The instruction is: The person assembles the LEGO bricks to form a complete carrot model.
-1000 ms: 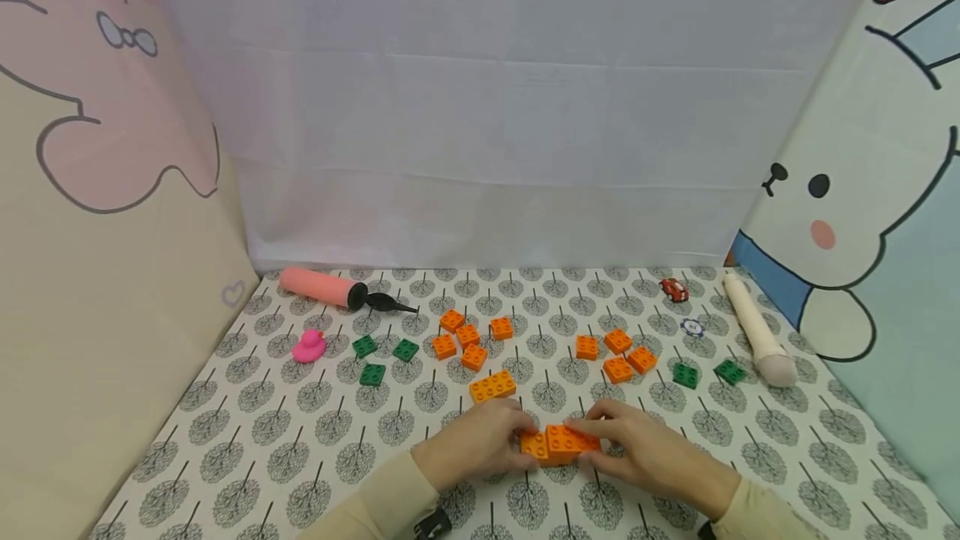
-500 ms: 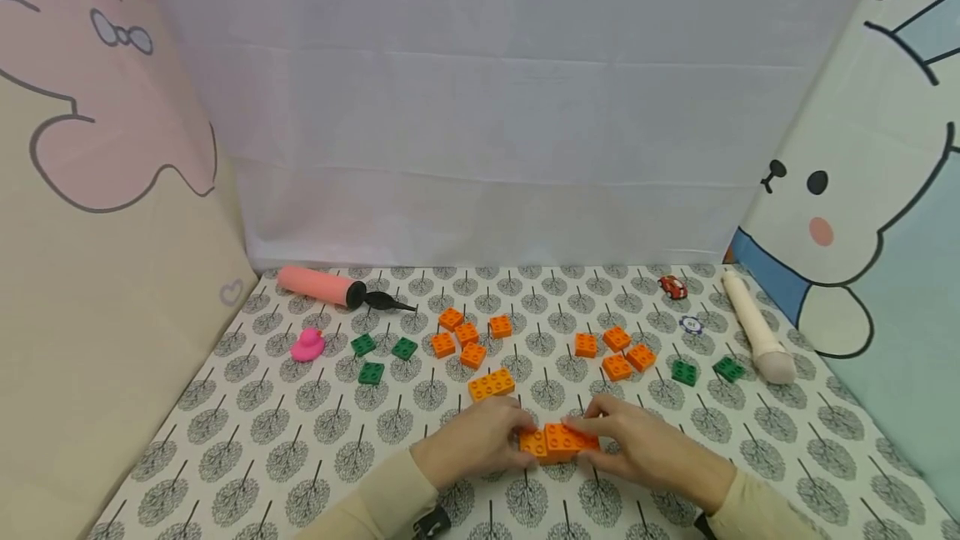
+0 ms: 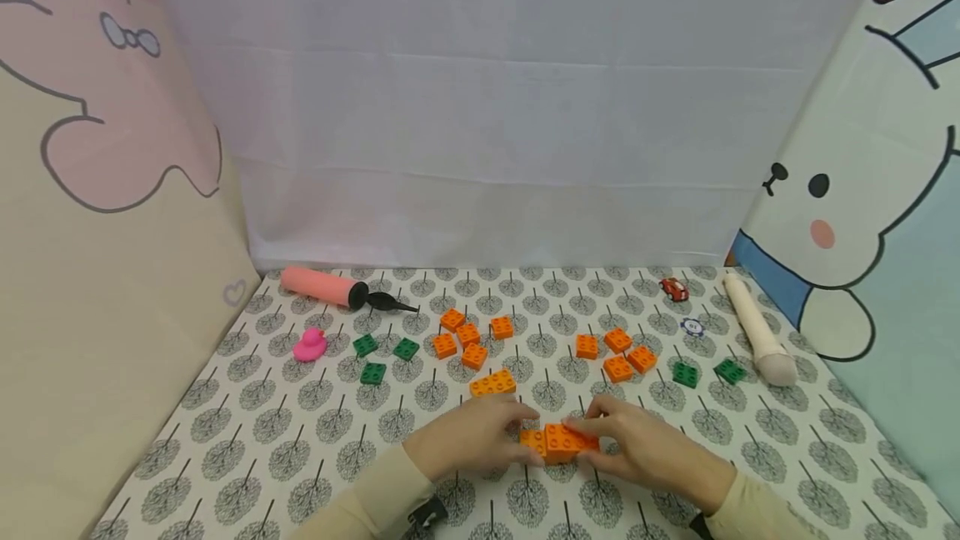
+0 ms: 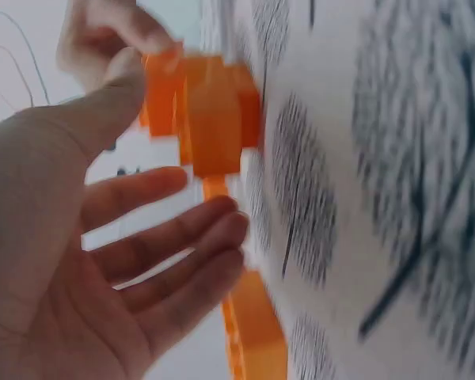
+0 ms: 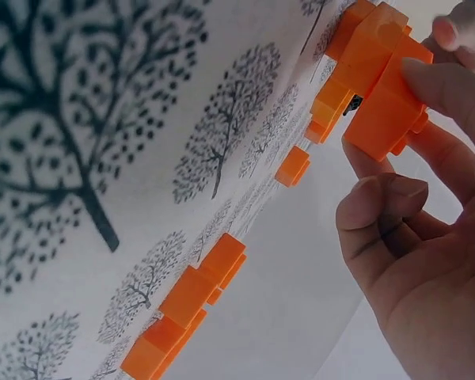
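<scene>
Near the table's front, my right hand (image 3: 637,444) pinches the upper orange brick (image 3: 559,444) of a small stack between thumb and fingers. The upper brick (image 5: 384,111) sits on other orange bricks in the right wrist view, overhanging at one end. A lower orange brick (image 3: 533,440) sticks out on the stack's left side. My left hand (image 3: 476,437) is just left of that brick, thumb and fingers apart. Its fingers (image 4: 162,245) are spread and loosely straight in the left wrist view, holding nothing. Just behind the left hand lies a loose long orange brick (image 3: 492,383).
Small orange bricks lie in two groups, one at mid-left (image 3: 467,335) and one at mid-right (image 3: 618,368). Green bricks (image 3: 372,373), a pink duck (image 3: 310,346) and a pink air pump (image 3: 322,287) lie left. A red toy car (image 3: 673,290) and a white rod (image 3: 757,327) lie right.
My left hand has loosened its fingers from the stack's left brick and moved slightly left. The right hand and the stack stay in place.
</scene>
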`<state>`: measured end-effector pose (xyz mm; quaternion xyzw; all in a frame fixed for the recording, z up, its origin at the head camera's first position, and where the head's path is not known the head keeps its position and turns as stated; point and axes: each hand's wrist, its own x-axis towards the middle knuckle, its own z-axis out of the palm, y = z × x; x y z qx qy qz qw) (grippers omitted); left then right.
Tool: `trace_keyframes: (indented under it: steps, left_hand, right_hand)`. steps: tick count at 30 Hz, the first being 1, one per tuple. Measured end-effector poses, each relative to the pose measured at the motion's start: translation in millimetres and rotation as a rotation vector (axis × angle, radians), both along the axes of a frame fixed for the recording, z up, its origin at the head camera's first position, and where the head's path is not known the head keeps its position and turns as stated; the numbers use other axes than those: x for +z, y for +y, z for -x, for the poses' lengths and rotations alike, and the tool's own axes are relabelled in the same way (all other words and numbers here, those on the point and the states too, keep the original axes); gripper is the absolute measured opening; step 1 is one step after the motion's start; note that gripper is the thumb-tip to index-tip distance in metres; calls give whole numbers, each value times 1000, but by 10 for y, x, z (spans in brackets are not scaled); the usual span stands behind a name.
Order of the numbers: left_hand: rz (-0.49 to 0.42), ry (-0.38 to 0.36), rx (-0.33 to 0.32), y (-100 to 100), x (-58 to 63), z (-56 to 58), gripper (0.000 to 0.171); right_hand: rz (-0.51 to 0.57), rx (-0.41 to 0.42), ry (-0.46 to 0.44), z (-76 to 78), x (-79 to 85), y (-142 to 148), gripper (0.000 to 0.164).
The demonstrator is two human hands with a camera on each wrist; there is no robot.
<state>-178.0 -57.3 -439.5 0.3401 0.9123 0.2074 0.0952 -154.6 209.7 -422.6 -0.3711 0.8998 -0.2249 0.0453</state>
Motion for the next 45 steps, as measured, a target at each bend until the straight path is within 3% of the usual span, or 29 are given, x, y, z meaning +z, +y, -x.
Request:
trace_keyframes:
  steps: [2,8,13,16,21,31,38,45]
  left_hand:
    - [-5,37,29,-63,19,36,60]
    - [-48,196,153,-216,48,115,43]
    - [-5,199,259,-257,-21,148,48]
    - [37,186,276,-267,-80,175,47]
    - [83,160,255,-270,-126,203,45]
    - [67,184,167,-346,-110,218,43]
    - [-8,180,103,-445,-28,108,43]
    - [-94,220,-6,-506,-9,-20,47]
  right_hand:
    - [-3,5,9,-1,-5,0,42]
    - [-12,6,1,0,-3,17,42]
    - [-4,21,0,-2,-6,23,42]
    - [-3,31,0,-9,-16,18,42]
    - [-7,36,18,-25,-34,11,41]
    - [-4,36,9,12,-10,13,42]
    - [-14,20,-1,26,9,4,42]
    - [-23,20,2,33,8,12,43]
